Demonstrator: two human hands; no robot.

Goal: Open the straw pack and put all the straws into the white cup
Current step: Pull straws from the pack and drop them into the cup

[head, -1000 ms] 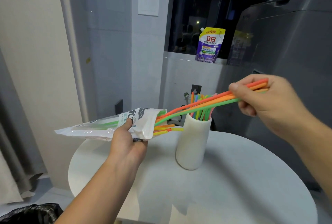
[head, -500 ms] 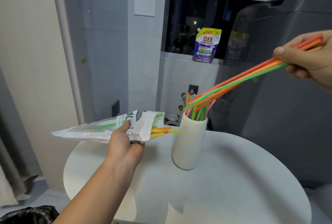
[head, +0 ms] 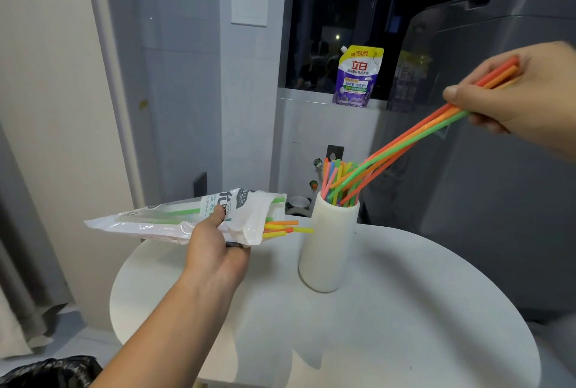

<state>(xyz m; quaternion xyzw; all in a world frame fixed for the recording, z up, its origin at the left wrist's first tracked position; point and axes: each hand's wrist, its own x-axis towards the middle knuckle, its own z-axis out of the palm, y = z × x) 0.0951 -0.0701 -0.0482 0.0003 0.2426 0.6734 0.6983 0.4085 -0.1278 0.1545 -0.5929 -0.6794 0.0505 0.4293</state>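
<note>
The fingers of my right hand (head: 511,98) pinch a bunch of long orange and green plastic straws (head: 411,136), whose far ends slant down from my fingers into the tall white cylindrical cup (head: 327,250) standing on the round white table (head: 389,325). My left hand (head: 215,250) grips the crinkled white plastic straw pack (head: 174,221), my thumb on top, with short yellow and orange straw ends (head: 280,227) poking from its open mouth just beside the cup.

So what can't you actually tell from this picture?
Head view only:
- How many straws are left in the straw pack: its printed film and the left hand cover them.
- How deep the straws sit in the white cup: its opaque wall hides them.
- The right hand: its wrist is cut off by the frame edge.
</note>
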